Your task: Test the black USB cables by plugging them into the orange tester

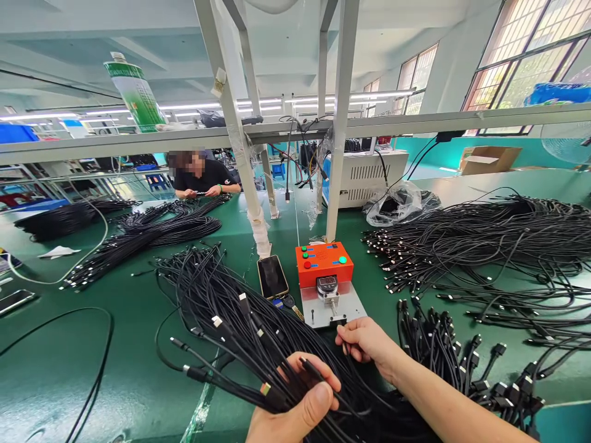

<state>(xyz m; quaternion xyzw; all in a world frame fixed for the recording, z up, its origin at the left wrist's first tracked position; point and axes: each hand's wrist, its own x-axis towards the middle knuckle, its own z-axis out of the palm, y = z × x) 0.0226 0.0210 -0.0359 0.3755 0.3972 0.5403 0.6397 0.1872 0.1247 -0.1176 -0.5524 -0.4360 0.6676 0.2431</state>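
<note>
My left hand [295, 403] is closed round a thick bundle of black cables [240, 326], the thumb pressing on top of the strands; their plug ends fan out to the upper left. My right hand [367, 344] pinches a single black cable end just in front of the metal base plate [344, 304] of an orange test box [323, 261]. The box has coloured buttons on top and a round dial gauge [327, 285] at its front. A black phone [272, 277] lies left of the box.
Large heaps of black cables [498, 246] cover the green table on the right, more cables [152, 231] on the left. White frame posts [339, 123] rise behind the box. Another person [201, 175] works across the table. A white machine [364, 175] stands at the back.
</note>
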